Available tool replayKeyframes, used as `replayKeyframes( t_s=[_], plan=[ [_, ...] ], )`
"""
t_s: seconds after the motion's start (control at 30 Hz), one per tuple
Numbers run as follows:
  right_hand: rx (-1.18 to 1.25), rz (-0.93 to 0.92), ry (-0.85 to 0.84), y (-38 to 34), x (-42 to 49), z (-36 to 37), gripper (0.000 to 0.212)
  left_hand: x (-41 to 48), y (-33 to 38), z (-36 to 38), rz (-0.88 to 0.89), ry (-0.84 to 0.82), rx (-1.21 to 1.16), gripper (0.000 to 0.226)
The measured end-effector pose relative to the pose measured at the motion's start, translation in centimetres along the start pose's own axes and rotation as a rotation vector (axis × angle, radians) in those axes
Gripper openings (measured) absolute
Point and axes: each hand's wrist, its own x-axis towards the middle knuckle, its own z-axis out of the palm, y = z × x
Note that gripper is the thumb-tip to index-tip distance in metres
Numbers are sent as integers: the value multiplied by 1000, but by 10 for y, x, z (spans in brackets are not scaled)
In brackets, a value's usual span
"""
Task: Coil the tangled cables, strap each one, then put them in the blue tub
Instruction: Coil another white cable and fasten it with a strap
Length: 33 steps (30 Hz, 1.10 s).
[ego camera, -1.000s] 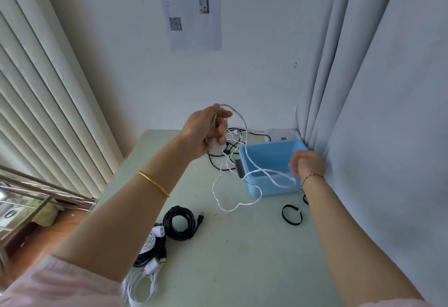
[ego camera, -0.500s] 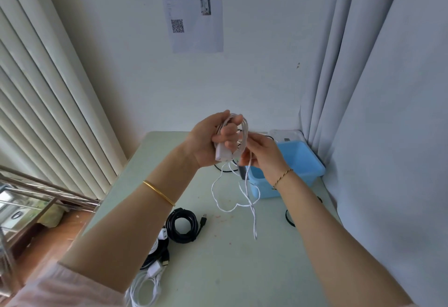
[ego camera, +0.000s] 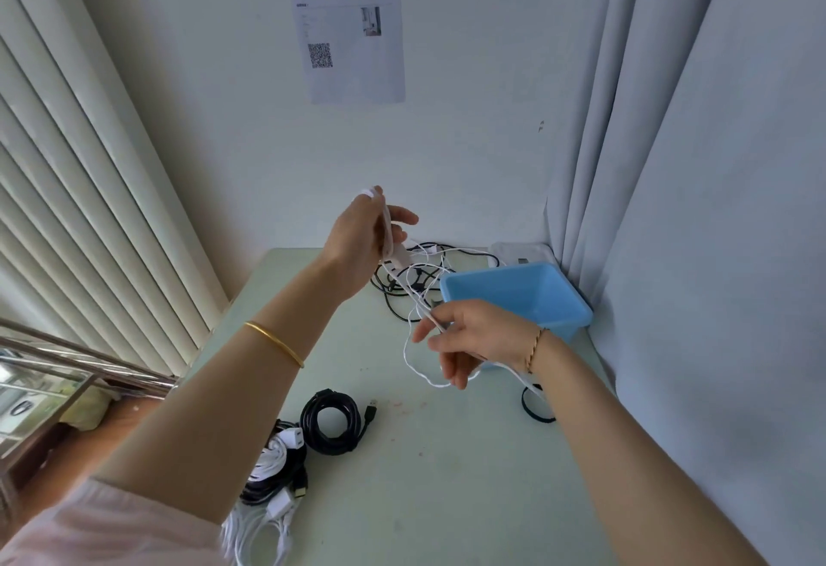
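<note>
The blue tub [ego camera: 514, 293] stands at the far right corner of the bench [ego camera: 447, 476]; the part of its inside that shows is bare blue plastic. The left hand [ego camera: 357, 243], raised above the bench, has its fingers curled round loops of a white cable [ego camera: 409, 355]. The right hand [ego camera: 474, 337], in front of the tub, pinches the same cable. More tangled cables [ego camera: 415, 279] lie left of the tub. A paper sheet [ego camera: 353, 20] on the wall carries a QR code; its writing is too small to read.
</note>
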Motion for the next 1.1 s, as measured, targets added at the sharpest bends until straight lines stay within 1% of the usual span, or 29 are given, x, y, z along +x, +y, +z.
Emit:
replayKeyframes(
  t_s=[0.07, 0.1, 0.13, 0.2, 0.23, 0.3, 0.37, 0.43, 0.47, 0.53, 0.6, 0.63, 0.67, 0.7, 0.73, 0.8, 0.83, 0.9, 0.97, 1.0, 1.07, 1.1],
  plan=[
    [-104, -16, 33, -9, -4, -3, 15, -1, -7, -1, 96, -4, 262, 20],
    [-148, -41, 92, -13, -4, -7, 15, 0, -11, -2, 144, -7, 383, 21],
    [-197, -72, 178, -17, -3, -10, 13, 0, -15, -3, 175, -13, 483, 22],
    [-347, -121, 416, -22, 2, -17, 10, 0, -22, -4, 194, -52, 655, 28],
    [-435, -133, 544, -24, 4, -21, 10, -1, -25, -3, 180, -84, 735, 29],
    [-581, -150, 750, -26, 6, -25, 11, -5, -26, 2, 104, -171, 854, 26],
    [-676, -179, 889, -27, 7, -28, 13, -11, -23, 7, 35, -282, 901, 28],
    [-672, -222, 972, -26, 10, -30, 12, -18, -16, 11, -58, -398, 931, 27],
    [-648, -246, 997, -25, 12, -31, 11, -20, -13, 11, -116, -441, 897, 25],
    [-637, -282, 1023, -21, 16, -32, 11, -22, -11, 9, -199, -502, 731, 32],
    [-656, -271, 1037, -13, 22, -35, 16, -22, -9, 7, -237, -536, 573, 38],
    [-658, -248, 1040, -9, 26, -36, 18, -23, -9, 7, -240, -540, 527, 38],
    [-655, -222, 1034, -4, 28, -36, 22, -23, -8, 7, -235, -523, 505, 32],
    [-638, -195, 1015, 1, 31, -36, 28, -23, -7, 8, -231, -483, 487, 26],
    [-603, -181, 991, 5, 33, -35, 34, -22, -7, 7, -232, -423, 455, 25],
    [-498, -177, 942, 15, 36, -32, 43, -16, -8, 3, -244, -290, 334, 32],
    [-457, -162, 931, 22, 38, -31, 44, -13, -7, 0, -248, -220, 255, 34],
    [-372, -101, 902, 35, 40, -28, 39, -7, -3, -5, -238, -99, 110, 35],
    [-183, 4, 773, 46, 40, -21, 38, -5, 3, -7, -209, -36, 21, 33],
    [-105, 89, 661, 51, 41, -15, 37, -4, 4, -7, -199, -23, -11, 34],
    [-86, 263, 425, 60, 42, -2, 35, -5, 5, -3, -203, -17, -76, 35],
    [-106, 330, 352, 65, 43, 3, 35, -5, 3, 0, -219, -17, -111, 35]
  ],
)
